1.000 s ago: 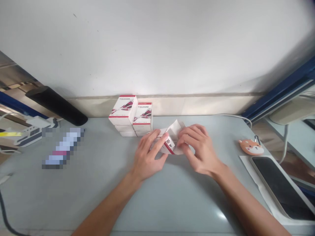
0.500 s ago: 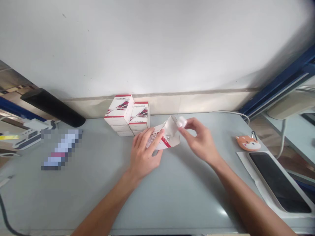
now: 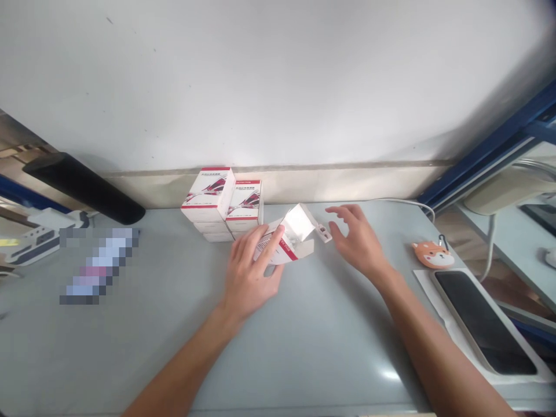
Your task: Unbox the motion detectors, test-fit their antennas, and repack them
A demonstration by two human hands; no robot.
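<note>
My left hand (image 3: 252,269) grips a small white and red carton (image 3: 278,248) that lies on its side, its flaps spread at the right end. A small white plastic part (image 3: 322,232) rests on the table just beyond that opening. Close to the part, my right hand (image 3: 357,240) hovers with thumb and fingers apart and nothing between them. How much is inside the carton is hard to make out. Behind my left hand stand stacked cartons of the same kind, a taller stack (image 3: 208,191) at left and a lower one (image 3: 245,202) beside it.
At left are a black cylinder (image 3: 87,188), a power strip (image 3: 43,240) and a blurred-out object (image 3: 99,266). A dog-faced orange case (image 3: 433,255) and a black-screened device (image 3: 484,321) lie at right. The wall (image 3: 278,87) rises behind the table.
My right hand has let go of the small white part, which now lies on the table by the carton's opening. Its fingers have spread. My left hand keeps hold of the carton.
</note>
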